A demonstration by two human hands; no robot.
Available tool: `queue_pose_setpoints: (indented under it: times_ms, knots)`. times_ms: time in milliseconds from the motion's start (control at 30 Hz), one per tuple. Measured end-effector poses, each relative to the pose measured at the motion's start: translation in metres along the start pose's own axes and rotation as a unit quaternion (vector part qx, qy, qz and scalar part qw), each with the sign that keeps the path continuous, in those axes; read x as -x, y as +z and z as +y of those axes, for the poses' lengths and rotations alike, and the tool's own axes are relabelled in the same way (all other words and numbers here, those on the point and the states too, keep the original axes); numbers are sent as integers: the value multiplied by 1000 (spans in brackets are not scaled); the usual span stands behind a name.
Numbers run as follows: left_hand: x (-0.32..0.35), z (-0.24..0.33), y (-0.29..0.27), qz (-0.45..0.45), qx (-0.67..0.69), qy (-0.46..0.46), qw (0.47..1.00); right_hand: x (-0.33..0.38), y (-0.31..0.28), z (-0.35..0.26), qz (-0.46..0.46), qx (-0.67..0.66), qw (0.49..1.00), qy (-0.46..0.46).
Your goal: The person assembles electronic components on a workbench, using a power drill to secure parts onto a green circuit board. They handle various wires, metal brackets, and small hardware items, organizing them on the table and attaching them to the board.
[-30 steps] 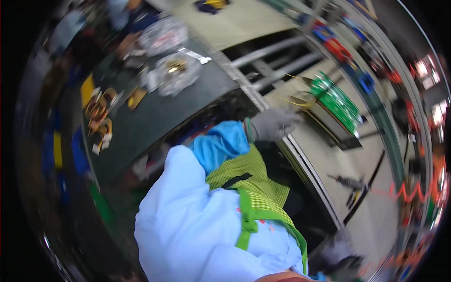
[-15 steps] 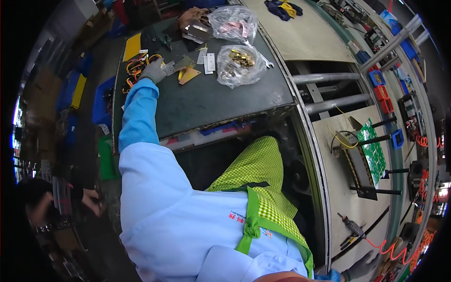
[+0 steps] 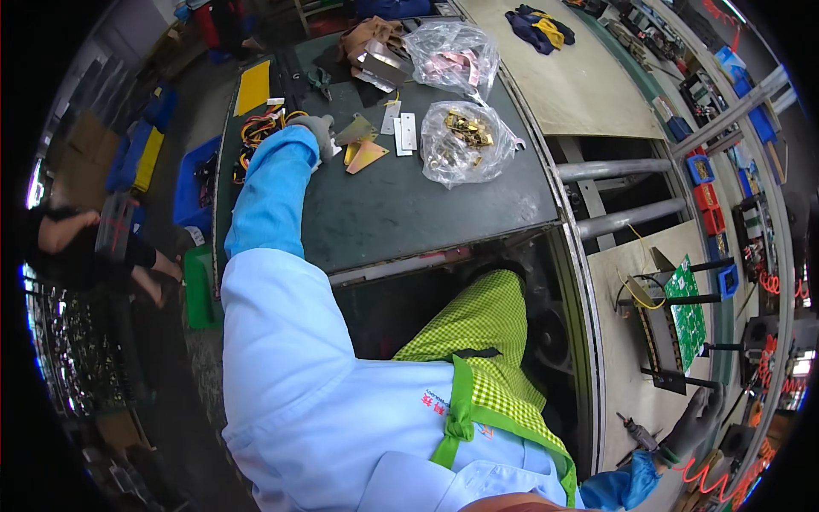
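Note:
My left hand (image 3: 321, 136), in a grey glove, reaches over the dark green table with its fingers curled at a small silver metal plate (image 3: 328, 153). Most of that plate is hidden by the hand. Beside the hand lies a bundle of orange, yellow and black wires (image 3: 260, 128). To its right are yellowish metal brackets (image 3: 362, 152) and pale flat strips (image 3: 404, 134). At the lower right, my gloved right hand (image 3: 695, 424) has its fingers extended and apart. It is near a black-rod stand holding a green circuit board (image 3: 688, 303), with nothing visible in it.
Clear plastic bags, one of brass-coloured parts (image 3: 465, 141), lie on the table with a spanner (image 3: 518, 143). A power screwdriver (image 3: 637, 433) with a red coiled cord rests near my right hand. Metal rollers (image 3: 618, 171) bridge the benches. A bare-armed person (image 3: 128, 239) is at left.
My left hand has moved from beside the wires onto the small metal plate. My right hand has come up and forward from the bottom edge, toward the circuit board stand. The view has shifted slightly.

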State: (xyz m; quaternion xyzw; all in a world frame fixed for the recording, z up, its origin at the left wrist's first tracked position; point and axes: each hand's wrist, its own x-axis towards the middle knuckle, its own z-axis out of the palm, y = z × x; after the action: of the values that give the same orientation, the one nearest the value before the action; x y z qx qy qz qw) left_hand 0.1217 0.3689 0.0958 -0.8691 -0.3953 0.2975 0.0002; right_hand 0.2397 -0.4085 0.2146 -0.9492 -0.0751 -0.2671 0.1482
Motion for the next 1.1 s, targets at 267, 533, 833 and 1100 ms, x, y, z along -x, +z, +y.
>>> queue_pose_setpoints:
  times_ms: [267,533,833,1100]
  knots:
    - [-3,-10,13,-22,61,-24,998,7,32,31,-7,30,998,-58]
    - [5,-7,29,3,113,-34,993,16,45,35,-41,-29,999,-10]
    - [16,13,30,72,45,-6,996,24,43,27,-64,-41,997,4]
    - [-16,-38,2,269,87,-96,954,44,38,45,-79,-42,996,25]
